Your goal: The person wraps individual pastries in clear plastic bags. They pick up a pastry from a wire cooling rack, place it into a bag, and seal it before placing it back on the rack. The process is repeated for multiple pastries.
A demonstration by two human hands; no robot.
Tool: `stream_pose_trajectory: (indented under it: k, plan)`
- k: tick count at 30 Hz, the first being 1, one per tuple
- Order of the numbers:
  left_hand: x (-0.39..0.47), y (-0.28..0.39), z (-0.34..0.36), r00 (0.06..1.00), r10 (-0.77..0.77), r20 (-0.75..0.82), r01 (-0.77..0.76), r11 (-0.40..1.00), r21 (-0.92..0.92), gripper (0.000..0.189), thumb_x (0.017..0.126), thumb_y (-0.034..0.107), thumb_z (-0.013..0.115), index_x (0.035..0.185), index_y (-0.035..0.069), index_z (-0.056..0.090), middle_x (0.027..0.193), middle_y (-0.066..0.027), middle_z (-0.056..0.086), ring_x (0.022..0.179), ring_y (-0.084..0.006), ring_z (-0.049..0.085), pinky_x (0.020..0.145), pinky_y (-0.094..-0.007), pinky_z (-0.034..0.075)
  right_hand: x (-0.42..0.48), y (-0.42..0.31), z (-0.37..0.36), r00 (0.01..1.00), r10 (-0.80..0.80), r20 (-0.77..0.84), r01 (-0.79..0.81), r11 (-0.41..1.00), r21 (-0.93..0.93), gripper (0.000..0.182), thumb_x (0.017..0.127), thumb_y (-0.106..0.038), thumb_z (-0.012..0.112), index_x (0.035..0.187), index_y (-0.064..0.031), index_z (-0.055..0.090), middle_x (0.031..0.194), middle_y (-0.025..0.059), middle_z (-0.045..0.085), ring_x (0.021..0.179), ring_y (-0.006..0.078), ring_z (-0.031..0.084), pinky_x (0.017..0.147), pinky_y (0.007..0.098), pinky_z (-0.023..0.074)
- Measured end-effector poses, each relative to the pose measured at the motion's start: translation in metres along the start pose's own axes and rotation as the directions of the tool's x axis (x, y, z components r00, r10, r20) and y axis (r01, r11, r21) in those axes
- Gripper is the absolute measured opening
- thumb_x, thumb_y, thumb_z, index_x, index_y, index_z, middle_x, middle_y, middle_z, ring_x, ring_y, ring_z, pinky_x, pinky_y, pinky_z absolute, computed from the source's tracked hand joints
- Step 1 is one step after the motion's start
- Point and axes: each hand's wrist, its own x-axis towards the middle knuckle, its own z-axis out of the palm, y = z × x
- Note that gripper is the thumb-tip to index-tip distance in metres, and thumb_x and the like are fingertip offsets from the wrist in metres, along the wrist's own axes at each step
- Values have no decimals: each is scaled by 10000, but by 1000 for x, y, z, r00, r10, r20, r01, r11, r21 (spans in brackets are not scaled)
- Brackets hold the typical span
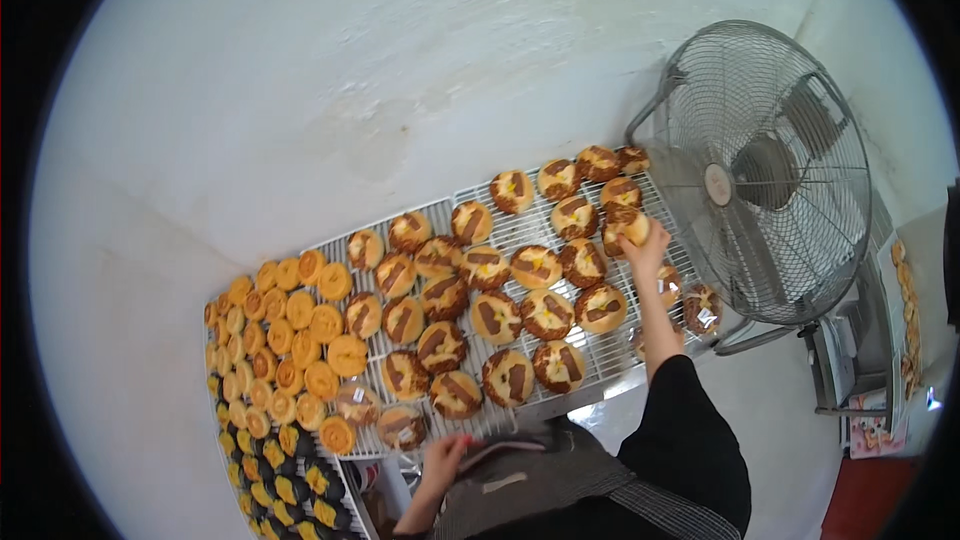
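Note:
My right hand (643,246) grips a round bread bun (624,226) with a brown crumbly coating, over the right end of a white wire cooling rack (660,202). Rows of similar buns (535,265) topped with brown strips lie on the rack to its left. My left hand (448,457) is low at the rack's front edge, fingers bent, near a bun in clear wrapping (401,426); a small red thing shows at its fingertips, and whether it is held is unclear. Wrapped buns (703,309) also sit beside my right forearm.
Yellow spiral pastries (300,309) cover the rack's left part, with dark buns with yellow topping (285,489) nearer the front. A large metal fan (765,172) stands close to the right end. A white wall (450,52) runs behind. Another tray of baked goods (909,315) is at far right.

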Motion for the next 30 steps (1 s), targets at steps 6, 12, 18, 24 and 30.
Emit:
stream_pose_trajectory:
  k: [6, 12, 18, 24, 30]
  plan:
    - [56, 9, -32, 890, 224, -398, -298, 945, -135, 168, 764, 169, 653, 777, 3, 631, 662, -80, 635, 599, -137, 604, 536, -263, 436, -146, -84, -24, 512, 60, 857, -839, 245, 485, 477, 826, -182, 585, 1201, -135, 293, 1101, 81, 498, 956, 189, 560, 723, 334, 529]
    - [38, 21, -63, 722, 658, -211, -384, 636, 669, 125, 733, 169, 635, 757, 63, 575, 649, -86, 586, 628, -262, 592, 578, -343, 473, -231, -140, 17, 103, 8, 995, -988, 117, 101, 276, 873, -221, 518, 1118, -150, 412, 1127, 24, 479, 1001, 164, 526, 776, 338, 491]
    - [22, 12, -80, 464, 883, -70, -576, 361, 734, 372, 650, 46, 638, 1010, 28, 548, 916, -100, 623, 814, -284, 606, 754, -357, 490, -230, -156, 46, -202, -124, 971, -899, 417, -134, 267, 893, -206, 470, 1115, -61, 437, 1062, 53, 522, 950, 134, 547, 760, 263, 497]
    - [-7, -2, -58, 617, 782, -87, -677, 584, 448, 590, 655, 58, 665, 1194, -18, 438, 1161, -158, 512, 1028, -285, 533, 907, -380, 406, -220, -183, 51, -457, 29, 889, -666, 652, -364, 376, 893, -299, 460, 1149, -24, 440, 1044, 90, 571, 850, 140, 604, 706, 259, 528]
    - [1, -41, -74, 848, 432, -307, -530, 704, -472, 490, 709, 28, 656, 1161, -13, 470, 1137, -123, 541, 1021, -219, 540, 873, -329, 419, -198, -246, 2, -669, -29, 743, -483, 777, -404, 649, 792, -570, 477, 1080, 11, 483, 858, 153, 623, 635, 239, 627, 550, 314, 528]
